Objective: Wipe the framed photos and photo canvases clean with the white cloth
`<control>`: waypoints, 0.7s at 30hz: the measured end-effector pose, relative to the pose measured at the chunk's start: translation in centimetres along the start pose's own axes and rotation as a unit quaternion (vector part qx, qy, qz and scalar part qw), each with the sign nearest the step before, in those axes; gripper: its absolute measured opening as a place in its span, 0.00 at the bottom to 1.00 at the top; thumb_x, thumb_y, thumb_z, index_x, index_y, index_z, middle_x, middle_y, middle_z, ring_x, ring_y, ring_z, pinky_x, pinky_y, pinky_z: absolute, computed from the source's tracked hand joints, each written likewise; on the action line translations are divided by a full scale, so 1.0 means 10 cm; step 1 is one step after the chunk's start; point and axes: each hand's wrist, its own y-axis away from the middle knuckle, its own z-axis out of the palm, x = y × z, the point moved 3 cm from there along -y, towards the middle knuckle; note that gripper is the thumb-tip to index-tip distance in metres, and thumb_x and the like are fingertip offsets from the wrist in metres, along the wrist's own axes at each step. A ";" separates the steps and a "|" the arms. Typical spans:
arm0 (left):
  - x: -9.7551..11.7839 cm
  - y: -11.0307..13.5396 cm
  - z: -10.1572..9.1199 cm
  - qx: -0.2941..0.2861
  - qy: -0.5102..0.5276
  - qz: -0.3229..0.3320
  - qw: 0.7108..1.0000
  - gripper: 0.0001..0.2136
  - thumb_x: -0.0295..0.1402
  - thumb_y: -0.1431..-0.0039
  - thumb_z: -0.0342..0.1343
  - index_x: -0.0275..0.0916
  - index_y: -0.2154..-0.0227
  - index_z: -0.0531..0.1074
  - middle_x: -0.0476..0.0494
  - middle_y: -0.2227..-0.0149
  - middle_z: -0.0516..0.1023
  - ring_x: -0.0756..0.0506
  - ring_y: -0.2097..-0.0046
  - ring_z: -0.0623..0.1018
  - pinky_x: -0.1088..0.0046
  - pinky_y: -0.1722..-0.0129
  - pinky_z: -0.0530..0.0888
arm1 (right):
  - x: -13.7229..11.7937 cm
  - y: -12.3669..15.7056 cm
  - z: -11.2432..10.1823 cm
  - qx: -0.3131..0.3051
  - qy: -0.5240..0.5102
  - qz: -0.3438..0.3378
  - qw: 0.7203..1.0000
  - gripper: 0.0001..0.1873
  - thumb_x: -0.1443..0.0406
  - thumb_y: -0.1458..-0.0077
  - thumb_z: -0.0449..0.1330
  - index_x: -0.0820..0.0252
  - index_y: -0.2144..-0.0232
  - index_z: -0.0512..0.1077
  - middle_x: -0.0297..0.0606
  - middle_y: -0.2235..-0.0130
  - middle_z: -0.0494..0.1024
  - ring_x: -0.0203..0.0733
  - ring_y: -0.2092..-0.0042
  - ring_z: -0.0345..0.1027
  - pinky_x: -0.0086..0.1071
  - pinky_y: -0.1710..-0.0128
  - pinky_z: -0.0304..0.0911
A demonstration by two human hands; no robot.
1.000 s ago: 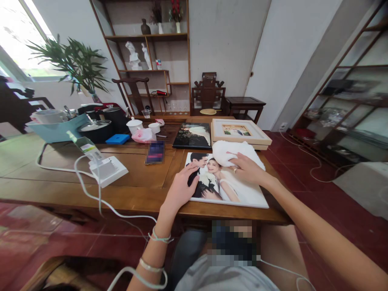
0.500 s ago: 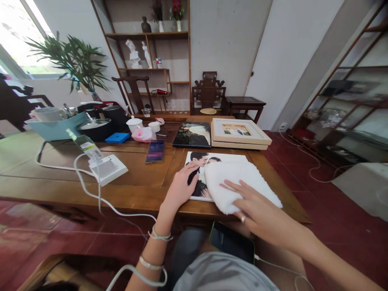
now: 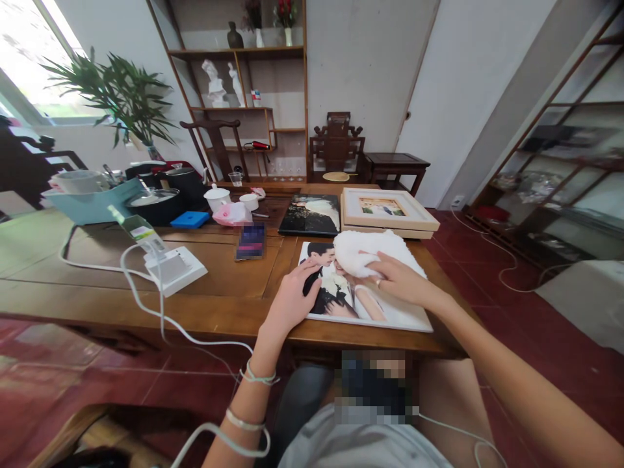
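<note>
A photo panel (image 3: 344, 300) showing a couple lies flat near the table's front edge. My left hand (image 3: 296, 296) rests on its left side with the fingers stretched out. A fluffy white cloth (image 3: 390, 244) covers the panel's upper right part. On that cloth presses my right hand (image 3: 400, 279), its fingers bent into the fabric and gripping it. Just behind the panel are a dark photo panel (image 3: 309, 214) and a light-wood picture frame (image 3: 414, 223), which sits on top of a stack.
To the left on the wooden table (image 3: 234, 286) are a phone (image 3: 250, 242), a white box (image 3: 180, 270) with a cable, a blue box (image 3: 189, 220), a pink-and-white bag (image 3: 233, 213), a dark pot (image 3: 153, 207) and a light-blue bin (image 3: 92, 201). A white cable (image 3: 195, 341) hangs along the front edge.
My right hand has slid the white cloth away from me, toward the panel's far edge, uncovering its lower right part. My left hand has stayed in place.
</note>
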 end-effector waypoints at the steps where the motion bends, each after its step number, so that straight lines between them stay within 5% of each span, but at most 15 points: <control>1: 0.00 0.00 0.00 -0.001 0.000 0.000 1.000 0.14 0.29 0.41 0.51 0.33 0.54 0.73 0.35 0.46 0.72 0.41 0.42 0.70 0.59 0.41 0.65 | 0.06 -0.07 0.00 0.004 0.008 0.007 1.000 0.21 0.71 0.49 0.48 0.58 0.56 0.73 0.42 0.51 0.75 0.50 0.47 0.63 0.44 0.48 0.58; 6: 0.02 0.00 -0.01 -0.007 0.005 -0.007 1.000 0.14 0.29 0.41 0.51 0.32 0.53 0.72 0.34 0.45 0.72 0.41 0.42 0.69 0.59 0.41 0.65 | 0.21 -0.33 -0.04 0.011 0.030 0.018 0.999 0.18 0.73 0.50 0.47 0.60 0.63 0.75 0.42 0.60 0.78 0.51 0.55 0.67 0.44 0.53 0.60; 10: 0.01 0.00 -0.01 -0.010 0.006 -0.010 1.000 0.15 0.29 0.41 0.51 0.33 0.52 0.72 0.34 0.45 0.71 0.41 0.42 0.69 0.58 0.41 0.65 | 0.17 -0.30 0.01 0.021 0.041 0.016 0.999 0.17 0.72 0.49 0.48 0.61 0.62 0.74 0.45 0.51 0.75 0.53 0.48 0.63 0.48 0.46 0.54; 13: 0.01 0.00 0.00 -0.004 0.011 -0.005 1.000 0.14 0.29 0.40 0.51 0.33 0.53 0.72 0.35 0.45 0.72 0.41 0.42 0.69 0.58 0.41 0.65 | 0.01 -0.14 0.05 0.034 0.054 0.007 0.998 0.18 0.72 0.49 0.49 0.62 0.58 0.73 0.47 0.42 0.66 0.52 0.39 0.54 0.50 0.41 0.48; 21: 0.00 0.00 0.00 0.000 0.010 0.005 1.000 0.13 0.28 0.40 0.51 0.36 0.53 0.73 0.36 0.46 0.73 0.41 0.43 0.70 0.56 0.42 0.66 | -0.72 0.49 0.03 -0.026 0.042 -0.047 0.998 0.14 0.73 0.48 0.51 0.62 0.65 0.76 0.49 0.39 0.62 0.49 0.36 0.47 0.53 0.38 0.44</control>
